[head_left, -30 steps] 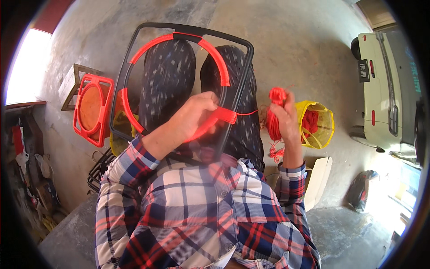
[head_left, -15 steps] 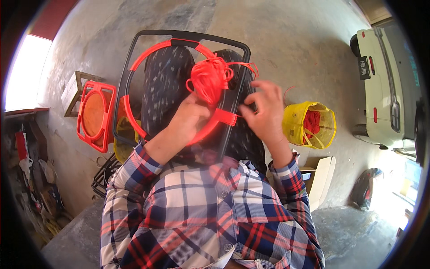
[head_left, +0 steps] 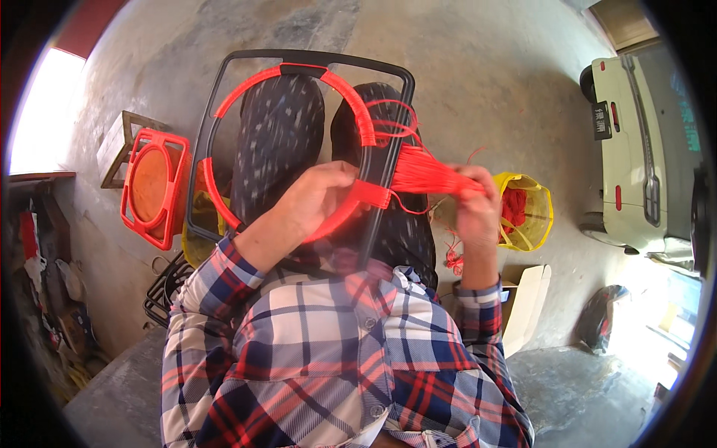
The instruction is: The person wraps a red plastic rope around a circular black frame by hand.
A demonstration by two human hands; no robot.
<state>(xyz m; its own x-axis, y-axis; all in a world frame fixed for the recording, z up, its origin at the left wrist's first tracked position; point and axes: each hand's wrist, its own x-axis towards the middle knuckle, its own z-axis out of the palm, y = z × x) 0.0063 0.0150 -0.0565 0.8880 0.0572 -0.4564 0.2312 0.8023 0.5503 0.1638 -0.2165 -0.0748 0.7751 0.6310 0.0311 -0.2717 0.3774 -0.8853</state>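
Frame [head_left: 306,54], black with rounded corners, at upper centre of the picture, above dark flecked trousers [head_left: 280,127]. Within it, an inner ring [head_left: 243,86] partly bound in red wrapping [head_left: 351,97], with bare black stretches between. Left hand [head_left: 317,196] at centre, thumb and fingers closed on the ring's wrapped lower right part. Right hand [head_left: 478,213], right of centre and slightly blurred, clamped around the gathered end of a hank of red cord [head_left: 426,175]. Hank fanned leftward from the fist to the frame's right side bar, loose loops above it. Cannot tell whether in front of the bar or behind. Near the right hand, a yellow container [head_left: 544,224] with more red cord inside; below, a small red tangle [head_left: 454,261] and a cardboard flap [head_left: 526,310]. At far right, a pale vehicle [head_left: 627,164] and a dark bag [head_left: 601,317]. At left, a red frame [head_left: 181,187] beside a wooden stool [head_left: 112,149]; lower down, black frames [head_left: 160,297].
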